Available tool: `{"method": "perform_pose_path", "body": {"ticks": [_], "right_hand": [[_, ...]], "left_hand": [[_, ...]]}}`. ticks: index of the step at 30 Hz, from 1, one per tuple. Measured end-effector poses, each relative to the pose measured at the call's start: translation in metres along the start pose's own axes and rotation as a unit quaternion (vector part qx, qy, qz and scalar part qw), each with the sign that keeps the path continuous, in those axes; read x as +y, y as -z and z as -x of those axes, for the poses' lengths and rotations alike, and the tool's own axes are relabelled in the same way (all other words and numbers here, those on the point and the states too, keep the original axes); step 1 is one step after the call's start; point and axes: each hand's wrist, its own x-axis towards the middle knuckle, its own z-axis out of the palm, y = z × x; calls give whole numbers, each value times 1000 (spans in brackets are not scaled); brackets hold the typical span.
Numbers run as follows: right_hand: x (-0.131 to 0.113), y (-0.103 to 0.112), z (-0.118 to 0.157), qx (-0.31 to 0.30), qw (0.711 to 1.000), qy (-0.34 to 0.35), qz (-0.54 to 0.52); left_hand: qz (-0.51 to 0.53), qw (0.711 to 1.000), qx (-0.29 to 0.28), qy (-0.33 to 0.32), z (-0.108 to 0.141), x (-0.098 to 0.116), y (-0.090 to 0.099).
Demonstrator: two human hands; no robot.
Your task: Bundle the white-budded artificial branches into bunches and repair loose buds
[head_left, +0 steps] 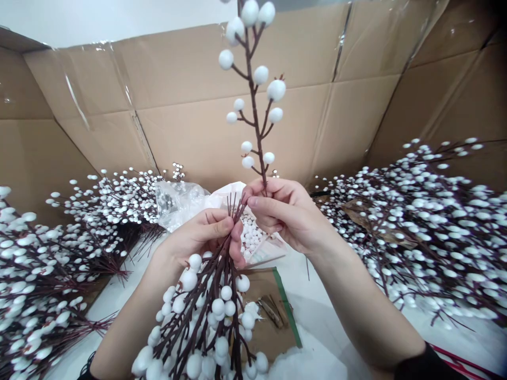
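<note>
My left hand (pixel 216 232) is closed around the gathered stems of a bunch of white berry sprays (pixel 222 309), which hangs berries-down with its bare stem ends poking up past the thumb. My right hand (pixel 279 208) pinches the lower stem of a single upright white berry spray (pixel 253 100), brown-stemmed with white berries on short side twigs. The fingertips of both hands are close together at the stem ends. Behind them sits a bag of loose white berries (pixel 251 235), partly hidden by my hands.
Large piles of white berry sprays lie at left (pixel 35 264) and right (pixel 443 221). A clear plastic bag (pixel 178 198) rests at the back. Taped cardboard walls (pixel 190 126) enclose the white work surface. Beneath the bunch, a cardboard piece (pixel 269 338) with a green edge holds brown scraps.
</note>
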Motion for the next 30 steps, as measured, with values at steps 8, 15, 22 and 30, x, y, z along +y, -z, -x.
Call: {"method": "perform_pose_path", "body": {"ticks": [8,15,22,30], "right_hand": [[3,4,2,10,996,12,83],[1,2,1,6,999,14,29],[1,2,-2,26,1000,1,-16],[2,2,-2,19,1000,1,-8]], "left_hand": [[-1,1000,14,-8,2,0,-6],[2,1000,-6,-21,-1,1,2],[-1,1000,-4,-16,0,5,2],[-11,1000,9,-18,-1,5,1]]}}
